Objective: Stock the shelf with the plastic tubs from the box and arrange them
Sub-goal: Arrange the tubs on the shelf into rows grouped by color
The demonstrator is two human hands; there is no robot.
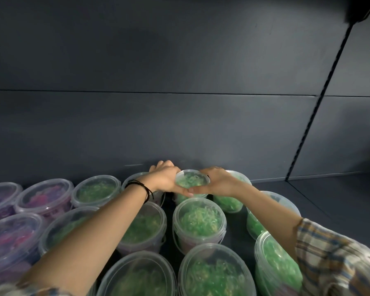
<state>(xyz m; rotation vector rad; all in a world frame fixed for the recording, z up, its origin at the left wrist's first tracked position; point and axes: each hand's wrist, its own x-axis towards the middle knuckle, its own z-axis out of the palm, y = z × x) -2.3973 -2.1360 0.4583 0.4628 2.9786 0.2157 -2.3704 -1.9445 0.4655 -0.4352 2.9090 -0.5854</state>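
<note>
Green-filled tub sits gripped between left hand and right hand.

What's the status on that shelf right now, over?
Left hand and right hand both grip one green tub, back row. Tub upright, lid on. Neighbouring tubs crowd close on either side.
</note>
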